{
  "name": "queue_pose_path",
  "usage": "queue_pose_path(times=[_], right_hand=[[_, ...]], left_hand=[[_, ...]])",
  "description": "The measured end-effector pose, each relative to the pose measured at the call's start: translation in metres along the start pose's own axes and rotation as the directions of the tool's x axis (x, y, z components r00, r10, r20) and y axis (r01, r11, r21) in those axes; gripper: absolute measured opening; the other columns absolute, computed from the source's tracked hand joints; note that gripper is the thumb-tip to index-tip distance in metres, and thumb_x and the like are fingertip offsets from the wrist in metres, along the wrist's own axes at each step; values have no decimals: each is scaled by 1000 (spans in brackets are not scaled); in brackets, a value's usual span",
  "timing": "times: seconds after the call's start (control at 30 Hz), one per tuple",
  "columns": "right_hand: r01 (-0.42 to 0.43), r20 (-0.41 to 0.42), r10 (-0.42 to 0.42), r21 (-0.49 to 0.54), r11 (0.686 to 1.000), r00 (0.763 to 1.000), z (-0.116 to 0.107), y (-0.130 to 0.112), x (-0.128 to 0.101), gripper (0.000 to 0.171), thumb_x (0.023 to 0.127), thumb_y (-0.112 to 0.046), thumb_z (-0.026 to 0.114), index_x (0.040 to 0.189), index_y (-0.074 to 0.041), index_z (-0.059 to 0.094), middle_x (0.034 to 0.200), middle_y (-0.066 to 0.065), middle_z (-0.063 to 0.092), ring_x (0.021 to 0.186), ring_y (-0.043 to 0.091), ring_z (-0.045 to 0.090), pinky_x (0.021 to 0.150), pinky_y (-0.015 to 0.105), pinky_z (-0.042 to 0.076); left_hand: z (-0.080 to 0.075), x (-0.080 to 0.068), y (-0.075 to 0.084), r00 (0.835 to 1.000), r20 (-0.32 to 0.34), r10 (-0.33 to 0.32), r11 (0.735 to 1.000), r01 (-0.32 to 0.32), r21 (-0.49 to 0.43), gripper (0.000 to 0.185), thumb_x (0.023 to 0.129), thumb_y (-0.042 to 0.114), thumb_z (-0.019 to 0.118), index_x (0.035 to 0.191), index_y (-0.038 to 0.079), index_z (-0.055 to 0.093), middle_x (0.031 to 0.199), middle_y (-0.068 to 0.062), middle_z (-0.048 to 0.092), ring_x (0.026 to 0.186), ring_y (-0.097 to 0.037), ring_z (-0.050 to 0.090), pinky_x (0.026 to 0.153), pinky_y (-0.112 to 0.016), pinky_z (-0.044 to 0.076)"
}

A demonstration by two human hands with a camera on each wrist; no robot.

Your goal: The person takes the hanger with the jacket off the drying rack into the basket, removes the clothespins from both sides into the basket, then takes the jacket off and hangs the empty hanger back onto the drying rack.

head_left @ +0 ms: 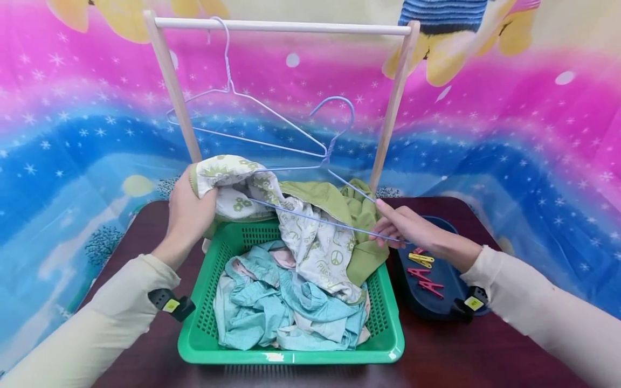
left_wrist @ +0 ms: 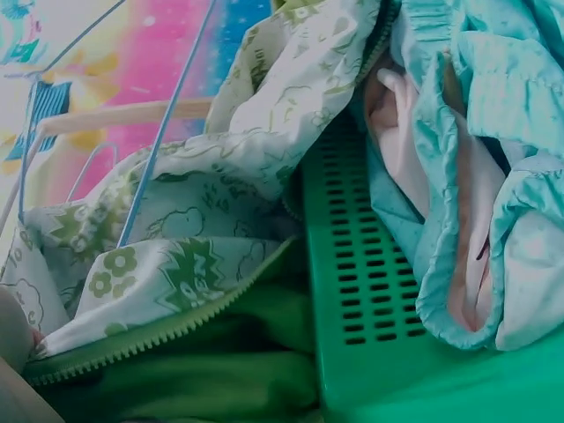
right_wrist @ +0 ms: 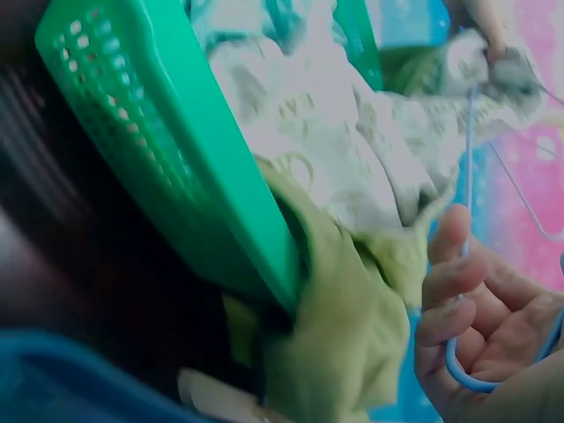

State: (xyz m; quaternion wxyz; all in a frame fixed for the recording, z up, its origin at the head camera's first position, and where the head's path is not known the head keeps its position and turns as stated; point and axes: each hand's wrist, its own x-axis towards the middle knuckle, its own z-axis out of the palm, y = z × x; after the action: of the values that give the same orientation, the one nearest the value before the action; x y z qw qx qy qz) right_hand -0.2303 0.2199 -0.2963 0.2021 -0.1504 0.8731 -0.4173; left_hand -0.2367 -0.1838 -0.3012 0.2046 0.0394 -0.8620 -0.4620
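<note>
1. Green basket (head_left: pixel 291 345): sits on the dark surface (head_left: pixel 461 355) at 6 o'clock, nearest the viewer, filled with light blue clothing (head_left: pixel 271 312).
2. Dark blue tray (head_left: pixel 446 291): just beside the basket at 3 o'clock, carrying red and yellow clothespins (head_left: pixel 422 269).
3. Right hand (head_left: pixel 407 229): fingers curled around the lower wire of a blue hanger (head_left: pixel 335 156), above the tray's far end.
4. Green-and-white printed garment (head_left: pixel 315 237): draped over the basket's far rim at 12 o'clock; the hanger wire runs into it.
5. Left hand (head_left: pixel 189 215): at 10 o'clock, gripping the garment's bunched upper edge.
6. Wooden rack (head_left: pixel 281 26): farthest, at 12 o'clock, with a white wire hanger (head_left: pixel 228 91) hooked on its rail.
</note>
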Motion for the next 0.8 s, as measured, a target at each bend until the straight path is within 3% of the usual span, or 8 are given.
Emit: queue_pose_path(times=[0.13, 0.4, 0.6, 0.8], right_hand=[[-25, 11, 25, -39, 999, 1000, -13, 3, -3, 84, 108, -57, 19, 114, 10, 69, 79, 8, 69, 57, 14, 51, 57, 30, 44], [-43, 39, 46, -72, 996, 998, -24, 9, -4, 84, 108, -56, 16, 112, 7, 70, 80, 7, 68, 59, 14, 52, 59, 30, 45], [-65, -24, 63, -100, 993, 998, -25, 4, -7, 85, 107, -61, 17, 111, 5, 71, 80, 8, 68, 58, 17, 51, 56, 31, 43], [-81, -75, 73, -104, 991, 994, -24, 4, -11, 85, 107, -61, 18, 109, 6, 71, 77, 5, 67, 57, 17, 51, 55, 31, 44]], left_hand=[[-6, 1, -4, 999, 41, -11, 999, 13, -32, 46, 104, 20, 46, 149, 16, 48, 145, -16, 56, 136, -34, 50, 112, -55, 39], [-8, 1, -10, 995, 104, 5, 994, 6, -110, 51, 107, 23, 26, 156, 13, 34, 149, -21, 48, 139, -37, 45, 116, -57, 34], [-14, 5, -12, 989, 150, 3, 982, 25, -185, 52, 106, 22, 24, 157, 12, 29, 154, -19, 41, 146, -32, 36, 122, -55, 26], [-22, 9, -18, 964, 266, 29, 974, 33, -225, 63, 95, 4, 30, 158, 11, 25, 154, -16, 38, 132, -25, 39, 105, -41, 33]])
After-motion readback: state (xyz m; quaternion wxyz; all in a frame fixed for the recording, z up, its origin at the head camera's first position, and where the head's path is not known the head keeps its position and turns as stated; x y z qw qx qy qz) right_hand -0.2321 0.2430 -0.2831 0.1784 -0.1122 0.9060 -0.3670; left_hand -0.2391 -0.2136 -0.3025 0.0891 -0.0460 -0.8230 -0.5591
